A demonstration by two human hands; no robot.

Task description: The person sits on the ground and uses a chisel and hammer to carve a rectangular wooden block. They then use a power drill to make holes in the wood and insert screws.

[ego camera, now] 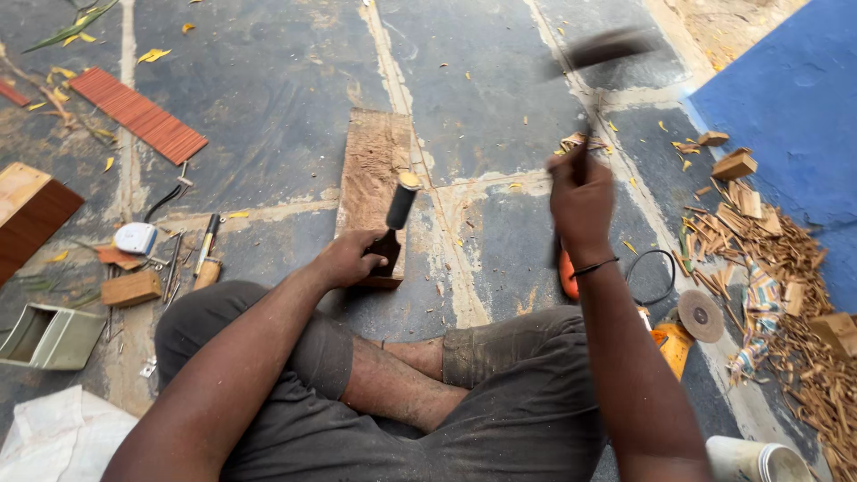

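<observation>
Left hand [344,259] clamps chisel [393,223] upright on plank [375,170], flat on floor [268,89]. Right hand [580,201] grips raised, blurred hammer [607,49]. Metal tray [49,335] left, white tub [754,460] right; contents unclear.

Hammer head [611,46] motion-blurred above right hand [580,201]; chisel [396,223] tip hidden behind left hand [350,259].
</observation>
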